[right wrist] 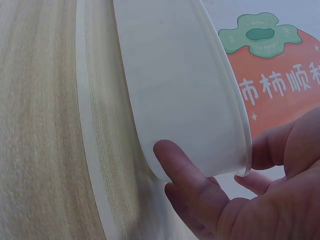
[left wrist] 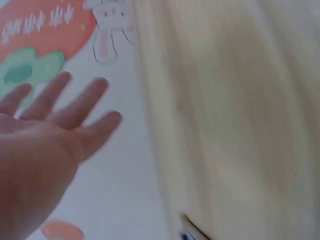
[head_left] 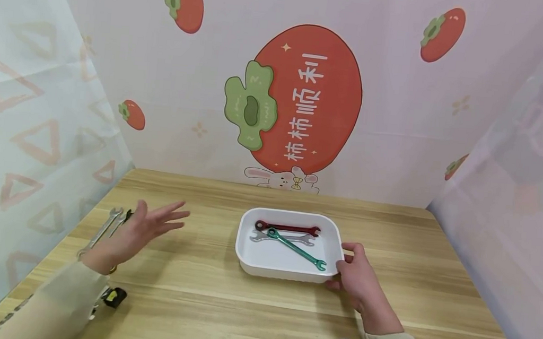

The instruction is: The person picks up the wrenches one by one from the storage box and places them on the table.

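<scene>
A white plastic tray (head_left: 287, 273) stands mid-table in the head view. Inside it lie a dark red wrench (head_left: 291, 228), a silver open-ended wrench (head_left: 305, 240) and a green wrench (head_left: 296, 250) crossing over the silver one. My right hand (head_left: 359, 275) grips the tray's right end; in the right wrist view its fingers curl about the end wall and rim. My left hand (head_left: 144, 231) hovers at the left with spread, straight fingers and nothing in them. Beneath and beside it are more wrenches, among them a silver wrench (head_left: 100, 233), partly hidden by the hand and forearm.
The wooden table (head_left: 203, 313) is bounded by a back wall sheet (head_left: 387, 162) printed with persimmons and by hanging side sheets (head_left: 17, 117). A dark tool end (head_left: 128, 214) shows just behind the left hand.
</scene>
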